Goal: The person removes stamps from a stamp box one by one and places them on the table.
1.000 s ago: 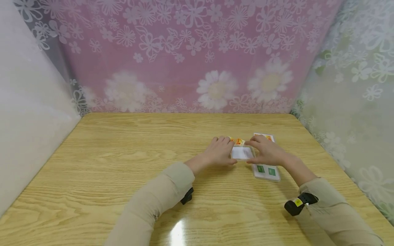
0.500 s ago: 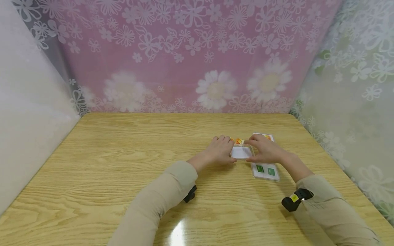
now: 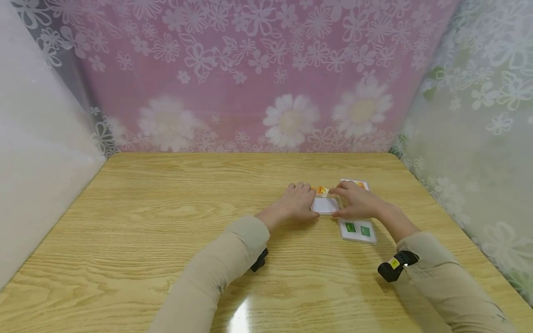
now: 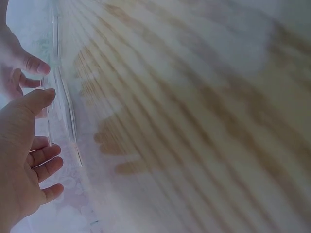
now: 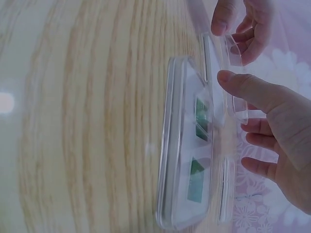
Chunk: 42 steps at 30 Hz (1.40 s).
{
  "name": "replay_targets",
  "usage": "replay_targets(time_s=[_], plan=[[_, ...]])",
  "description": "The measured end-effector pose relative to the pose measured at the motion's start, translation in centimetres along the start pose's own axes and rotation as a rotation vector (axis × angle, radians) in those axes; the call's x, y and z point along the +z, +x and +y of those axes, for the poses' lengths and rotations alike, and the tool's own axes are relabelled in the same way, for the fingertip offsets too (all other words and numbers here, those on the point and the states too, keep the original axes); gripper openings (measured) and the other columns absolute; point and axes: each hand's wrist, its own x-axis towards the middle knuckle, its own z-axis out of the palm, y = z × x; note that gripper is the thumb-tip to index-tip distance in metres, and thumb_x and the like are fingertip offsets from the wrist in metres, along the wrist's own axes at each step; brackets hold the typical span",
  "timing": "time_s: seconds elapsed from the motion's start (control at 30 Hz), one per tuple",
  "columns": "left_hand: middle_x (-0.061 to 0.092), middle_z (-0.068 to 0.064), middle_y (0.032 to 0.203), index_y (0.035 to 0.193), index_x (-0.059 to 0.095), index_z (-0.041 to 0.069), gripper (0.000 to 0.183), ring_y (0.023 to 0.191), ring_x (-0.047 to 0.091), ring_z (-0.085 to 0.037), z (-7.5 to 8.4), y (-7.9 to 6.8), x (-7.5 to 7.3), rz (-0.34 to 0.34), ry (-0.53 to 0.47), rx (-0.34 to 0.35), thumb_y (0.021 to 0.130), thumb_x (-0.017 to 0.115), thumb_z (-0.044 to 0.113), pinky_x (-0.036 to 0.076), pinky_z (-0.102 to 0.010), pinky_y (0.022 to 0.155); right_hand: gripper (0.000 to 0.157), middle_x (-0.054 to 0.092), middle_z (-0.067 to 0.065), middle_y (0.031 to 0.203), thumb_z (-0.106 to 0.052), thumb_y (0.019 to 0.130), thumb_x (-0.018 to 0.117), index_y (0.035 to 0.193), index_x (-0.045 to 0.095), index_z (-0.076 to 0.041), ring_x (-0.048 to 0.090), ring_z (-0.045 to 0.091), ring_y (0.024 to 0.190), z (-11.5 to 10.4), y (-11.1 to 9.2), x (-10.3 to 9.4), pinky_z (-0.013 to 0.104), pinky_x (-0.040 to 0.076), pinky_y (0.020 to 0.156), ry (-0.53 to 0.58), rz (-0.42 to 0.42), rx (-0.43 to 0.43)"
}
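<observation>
Both hands hold a clear plastic cover [image 5: 240, 109] by its opposite ends, just above a flat case with a white face [image 5: 214, 82] on the table. My left hand [image 3: 296, 202] grips the left end, its thumb on the near edge and fingers at the far side. At the right end, my right hand [image 3: 360, 202] pinches the cover likewise. In the right wrist view a narrow gap shows between cover and white face. Close to the right hand lies a clear case with two green pictures [image 3: 357, 231]. Small orange-and-yellow pictures [image 3: 322, 190] show behind the cover, partly hidden.
Beyond the right hand lies another case with an orange picture [image 3: 361, 184], half covered by that hand. The wooden table [image 3: 166, 222] meets a pink floral curtain [image 3: 233, 92] at the back. Pale sheets hang on the left and right sides.
Both hands keep their hold on the cover at nearly the same spot. The right forearm has shifted slightly left and the left forearm slightly right; the head view has drifted a little.
</observation>
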Motion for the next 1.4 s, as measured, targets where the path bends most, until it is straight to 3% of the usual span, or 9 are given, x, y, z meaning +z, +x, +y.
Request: replay_targets(time_s=[0.37, 0.63, 1.0, 1.4], plan=[[0.050, 0.000, 0.117, 0.128, 0.050, 0.012, 0.063, 0.105, 0.044, -0.016, 0.0, 0.4, 0.0, 0.007, 0.036, -0.004, 0.086, 0.051, 0.059, 0.036, -0.036, 0.092, 0.066, 0.052, 0.014, 0.115, -0.036, 0.075, 0.077, 0.128, 0.054, -0.005, 0.050, 0.027, 0.100, 0.3, 0.3, 0.2, 0.045, 0.043, 0.083, 0.008, -0.025, 0.039], [0.048, -0.002, 0.118, 0.133, 0.045, 0.010, 0.069, 0.108, 0.044, -0.018, 0.2, 0.6, 0.3, -0.002, 0.042, -0.019, 0.084, 0.053, 0.059, 0.034, -0.040, 0.096, 0.064, 0.053, 0.013, 0.115, -0.038, 0.074, 0.077, 0.124, 0.054, -0.004, 0.052, 0.026, 0.100, 0.5, 0.7, 0.8, 0.045, 0.045, 0.085, -0.030, -0.011, 0.021], [0.048, 0.000, 0.111, 0.126, 0.048, 0.012, 0.067, 0.104, 0.044, -0.018, 0.7, 0.6, 0.5, 0.006, 0.055, -0.036, 0.080, 0.055, 0.061, 0.035, -0.038, 0.093, 0.062, 0.054, 0.010, 0.108, -0.039, 0.072, 0.077, 0.120, 0.058, -0.005, 0.051, 0.023, 0.093, 0.3, 0.5, 1.1, 0.042, 0.045, 0.081, -0.083, 0.011, -0.021], [0.048, -0.001, 0.114, 0.124, 0.048, 0.013, 0.066, 0.108, 0.042, -0.019, 0.9, 1.1, 0.6, -0.004, 0.051, -0.048, 0.080, 0.056, 0.062, 0.034, -0.038, 0.095, 0.062, 0.054, 0.009, 0.107, -0.040, 0.073, 0.077, 0.122, 0.058, -0.007, 0.051, 0.021, 0.091, 0.2, 0.4, 0.8, 0.042, 0.044, 0.080, -0.092, -0.002, -0.003]])
